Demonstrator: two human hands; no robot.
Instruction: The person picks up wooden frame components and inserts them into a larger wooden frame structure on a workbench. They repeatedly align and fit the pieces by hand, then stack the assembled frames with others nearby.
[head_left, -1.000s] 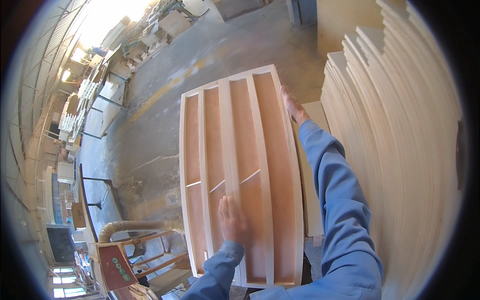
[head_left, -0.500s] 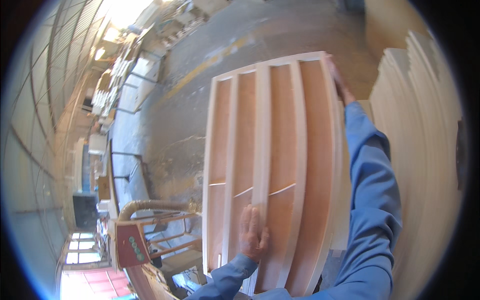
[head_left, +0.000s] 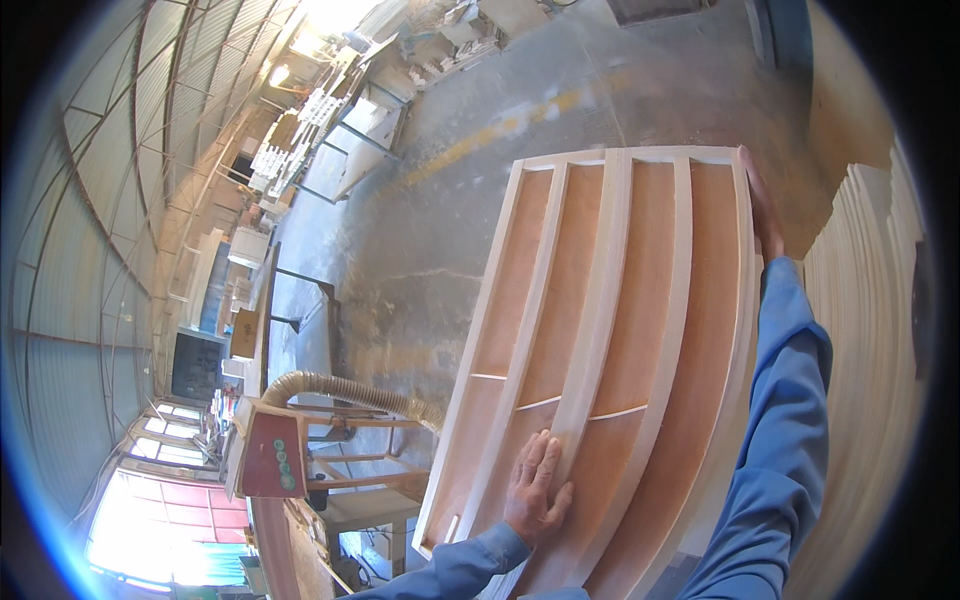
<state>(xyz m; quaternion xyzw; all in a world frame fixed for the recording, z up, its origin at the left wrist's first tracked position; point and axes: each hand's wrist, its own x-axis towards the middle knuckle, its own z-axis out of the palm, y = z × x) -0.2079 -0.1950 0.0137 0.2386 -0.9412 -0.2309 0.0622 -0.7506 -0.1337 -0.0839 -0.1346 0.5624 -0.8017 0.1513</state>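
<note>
A large wooden framed panel (head_left: 618, 250) stretches from close in front of me toward the floor beyond. Pale slats run lengthwise over its reddish-brown board, and short white strips cross some of the gaps. My left hand (head_left: 535, 492) lies on the near half with fingers stretched out, beside and touching the wide middle slat. At the far right corner, my right hand (head_left: 765, 215) grips the outer edge, its arm reaching along that side. Some of its fingers are hidden. The panel's near end runs out of the picture.
Tall stacked pale boards (head_left: 860, 300) stand close on the right. On the left, a ribbed hose (head_left: 345, 387) runs beside a red-fronted box (head_left: 274, 452) with green round buttons. Long metal-legged tables (head_left: 300, 310) stand farther left. A yellow line (head_left: 500, 128) crosses the concrete floor.
The view has shifted, so the surroundings sit farther right and lower. The panel appears farther right and more slanted. Both hands keep about the same places on it.
</note>
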